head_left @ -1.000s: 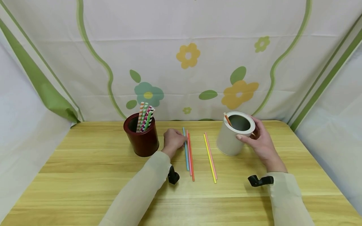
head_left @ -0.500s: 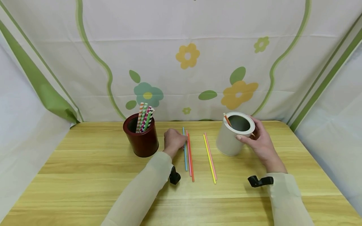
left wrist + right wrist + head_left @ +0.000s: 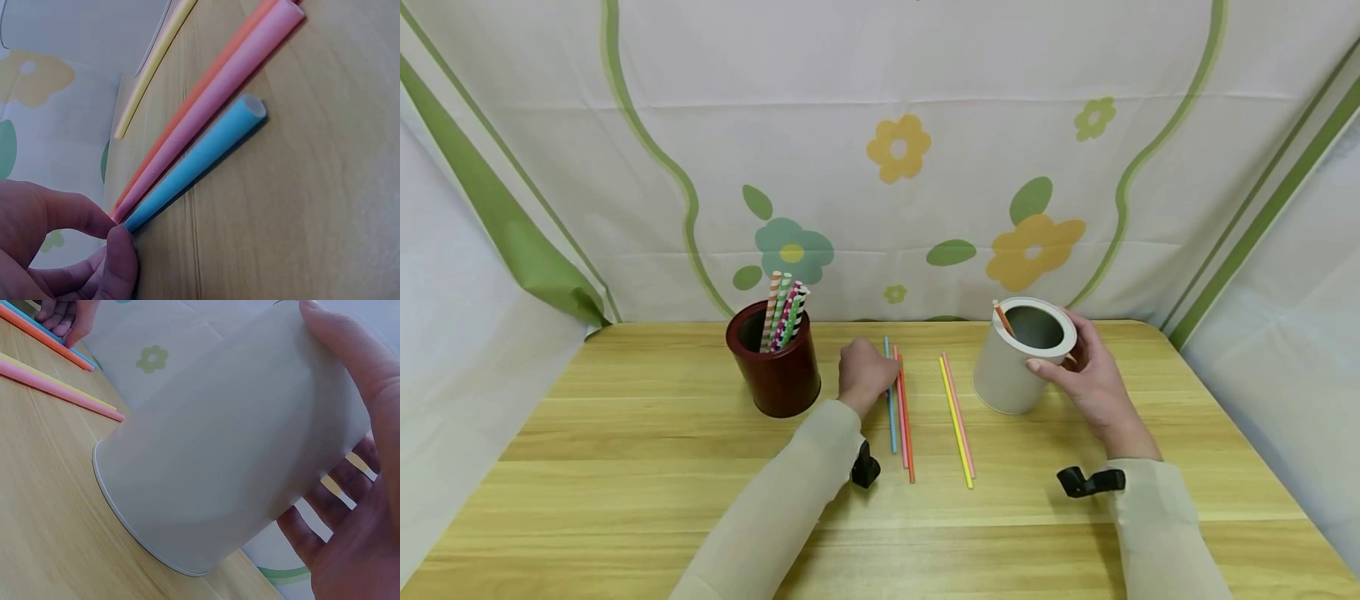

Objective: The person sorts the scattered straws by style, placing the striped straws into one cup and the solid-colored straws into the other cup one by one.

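Note:
My left hand (image 3: 867, 371) bends over the upper part of a blue straw (image 3: 892, 417), a pink straw (image 3: 903, 442) and an orange straw (image 3: 909, 433) lying side by side. In the left wrist view, thumb and index finger pinch together at the straws' far ends; which straw lies between them is hard to tell. My right hand (image 3: 1097, 375) grips the side of a white tin can (image 3: 1009, 375), thumb near the rim and fingers (image 3: 328, 499) behind. The can stands on the table, with an orange-and-white stick (image 3: 1003, 318) leaning inside its rim.
A dark red can (image 3: 781, 383) with several patterned paper straws (image 3: 784, 317) stands left of my left hand. A yellow straw (image 3: 956, 421) and a second pink straw (image 3: 960, 417) lie between the hands. Flowered cloth (image 3: 850, 75) hangs behind the wooden table (image 3: 625, 467).
My left hand has shifted slightly right across the straws. The blue straw's near end has moved a little left, away from the pink one. My right hand and the white can stay put.

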Tool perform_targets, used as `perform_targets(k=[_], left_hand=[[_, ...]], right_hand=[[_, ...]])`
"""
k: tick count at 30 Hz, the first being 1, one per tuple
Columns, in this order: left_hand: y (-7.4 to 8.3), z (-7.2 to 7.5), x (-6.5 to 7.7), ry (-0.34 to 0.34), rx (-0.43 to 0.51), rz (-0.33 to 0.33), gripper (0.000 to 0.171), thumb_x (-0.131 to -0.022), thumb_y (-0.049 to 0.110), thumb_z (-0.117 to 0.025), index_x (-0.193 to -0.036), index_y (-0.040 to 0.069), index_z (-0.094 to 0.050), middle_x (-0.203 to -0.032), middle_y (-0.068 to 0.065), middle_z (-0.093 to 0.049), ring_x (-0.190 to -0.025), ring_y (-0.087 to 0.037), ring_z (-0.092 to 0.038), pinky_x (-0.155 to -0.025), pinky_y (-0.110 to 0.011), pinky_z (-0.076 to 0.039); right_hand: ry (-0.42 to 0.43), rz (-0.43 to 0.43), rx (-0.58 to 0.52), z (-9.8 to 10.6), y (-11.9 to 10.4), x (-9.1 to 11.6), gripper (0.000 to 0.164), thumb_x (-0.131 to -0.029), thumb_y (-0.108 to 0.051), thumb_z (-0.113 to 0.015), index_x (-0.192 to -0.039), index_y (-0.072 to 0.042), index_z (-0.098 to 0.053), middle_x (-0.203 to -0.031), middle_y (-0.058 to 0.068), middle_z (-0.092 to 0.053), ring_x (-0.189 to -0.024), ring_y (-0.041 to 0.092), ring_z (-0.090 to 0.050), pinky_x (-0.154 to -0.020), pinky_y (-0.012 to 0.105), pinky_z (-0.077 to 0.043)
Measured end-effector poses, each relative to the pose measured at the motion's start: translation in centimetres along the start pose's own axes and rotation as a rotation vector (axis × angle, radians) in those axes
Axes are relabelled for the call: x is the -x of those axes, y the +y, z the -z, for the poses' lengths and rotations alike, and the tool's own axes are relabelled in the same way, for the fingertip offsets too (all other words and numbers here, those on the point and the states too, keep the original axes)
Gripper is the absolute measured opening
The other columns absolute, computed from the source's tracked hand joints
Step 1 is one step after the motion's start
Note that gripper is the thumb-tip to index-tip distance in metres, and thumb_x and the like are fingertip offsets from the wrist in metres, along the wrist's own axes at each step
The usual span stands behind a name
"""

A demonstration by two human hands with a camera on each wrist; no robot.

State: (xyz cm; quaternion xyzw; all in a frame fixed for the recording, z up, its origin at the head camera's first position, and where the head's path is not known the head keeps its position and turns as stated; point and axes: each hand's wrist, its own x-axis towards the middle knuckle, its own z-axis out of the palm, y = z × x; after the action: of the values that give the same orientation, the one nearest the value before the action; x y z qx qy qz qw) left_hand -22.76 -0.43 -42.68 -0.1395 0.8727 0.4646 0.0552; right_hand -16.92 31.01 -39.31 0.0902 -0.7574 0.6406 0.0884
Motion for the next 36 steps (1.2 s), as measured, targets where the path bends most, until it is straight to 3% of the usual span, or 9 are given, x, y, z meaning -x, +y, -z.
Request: perform_targets(k=[4,10,14,17,19,23,26,29,36], left_hand=[[0.3,0.2,0.3,-0.013,-0.002,0.017,0.038,-0.087,0.012,-0.071,-0.054,0.014,-0.052,-0.047,-0.004,-0.058,-0.037,-0.017,-0.057,-0.040,-0.030,-0.044],[-0.4,-0.4,-0.6,0.001,-0.042,-0.001,0.041,-0.088,0.018,-0.074,-0.053,0.016,-0.052,-0.047,-0.002,-0.058,-0.038,-0.017,-0.058,-0.040,-0.032,-0.046],[-0.1,0.3,-0.1,-0.012,-0.022,0.023,0.044,-0.088,0.018,-0.076,-0.051,0.015,-0.052,-0.047,-0.003,-0.058,-0.040,-0.018,-0.060,-0.043,-0.031,-0.046],[-0.7,0.3,-0.5,-0.014,0.015,0.014,0.044,-0.091,0.019,-0.075,-0.052,0.016,-0.053,-0.048,-0.002,-0.059,-0.042,-0.018,-0.061,-0.043,-0.031,-0.045],[-1.7,-0.3,-1.6,-0.016,0.029,0.009,0.042,-0.092,0.024,-0.075,-0.055,0.016,-0.059,-0.051,-0.002,-0.063,-0.044,-0.018,-0.063,-0.043,-0.031,-0.048],[-0.1,1.2,0.5,0.007,0.096,0.036,0.034,-0.096,0.029,-0.079,-0.068,0.010,-0.073,-0.056,0.001,-0.064,-0.049,-0.016,-0.063,-0.049,-0.027,-0.050],[1.9,2.7,3.2,0.046,0.150,0.044,0.027,-0.098,0.025,-0.079,-0.081,0.005,-0.078,-0.062,0.000,-0.063,-0.054,-0.015,-0.061,-0.054,-0.025,-0.048],[2.2,2.9,3.5,0.057,0.204,0.036,0.019,-0.096,0.024,-0.081,-0.092,0.006,-0.080,-0.074,-0.003,-0.070,-0.060,-0.017,-0.066,-0.057,-0.025,-0.051],[2.8,3.8,4.0,0.042,0.314,-0.006,0.012,-0.093,0.016,-0.079,-0.099,0.006,-0.076,-0.096,-0.008,-0.076,-0.067,-0.015,-0.070,-0.070,-0.031,-0.064]], right_hand=[[0.002,-0.002,-0.002,0.0,0.0,0.0,0.081,-0.093,0.007,-0.078,-0.162,-0.016,-0.041,-0.146,-0.016,-0.053,-0.128,0.002,-0.052,-0.098,0.011,-0.046],[0.001,0.001,0.007,0.0,0.0,0.0,0.081,-0.093,0.007,-0.078,-0.162,-0.016,-0.041,-0.145,-0.016,-0.054,-0.128,0.002,-0.052,-0.098,0.011,-0.046],[-0.001,-0.004,0.008,0.0,-0.1,0.0,0.081,-0.093,0.006,-0.078,-0.162,-0.016,-0.041,-0.145,-0.016,-0.054,-0.128,0.002,-0.052,-0.098,0.011,-0.046],[-0.004,-0.014,0.014,-0.1,-0.2,0.0,0.081,-0.094,0.004,-0.079,-0.162,-0.016,-0.041,-0.145,-0.016,-0.053,-0.128,0.002,-0.052,-0.099,0.011,-0.046],[-0.006,-0.019,0.019,-0.1,-0.3,0.0,0.081,-0.094,0.003,-0.079,-0.163,-0.017,-0.040,-0.146,-0.016,-0.053,-0.129,0.002,-0.052,-0.099,0.010,-0.046],[-0.009,-0.014,0.022,0.0,-0.2,0.0,0.080,-0.095,0.003,-0.079,-0.162,-0.018,-0.041,-0.147,-0.016,-0.052,-0.129,0.002,-0.052,-0.099,0.010,-0.046],[-0.007,-0.008,0.015,0.0,-0.1,0.0,0.080,-0.094,0.004,-0.078,-0.162,-0.017,-0.041,-0.147,-0.016,-0.052,-0.129,0.002,-0.052,-0.099,0.011,-0.046],[-0.003,-0.008,0.011,0.0,-0.1,0.0,0.081,-0.094,0.005,-0.078,-0.162,-0.016,-0.041,-0.146,-0.016,-0.053,-0.129,0.002,-0.052,-0.099,0.010,-0.047],[0.001,-0.014,0.014,-0.1,-0.1,0.1,0.080,-0.094,0.006,-0.078,-0.161,-0.016,-0.042,-0.146,-0.016,-0.053,-0.128,0.002,-0.052,-0.098,0.010,-0.047]])
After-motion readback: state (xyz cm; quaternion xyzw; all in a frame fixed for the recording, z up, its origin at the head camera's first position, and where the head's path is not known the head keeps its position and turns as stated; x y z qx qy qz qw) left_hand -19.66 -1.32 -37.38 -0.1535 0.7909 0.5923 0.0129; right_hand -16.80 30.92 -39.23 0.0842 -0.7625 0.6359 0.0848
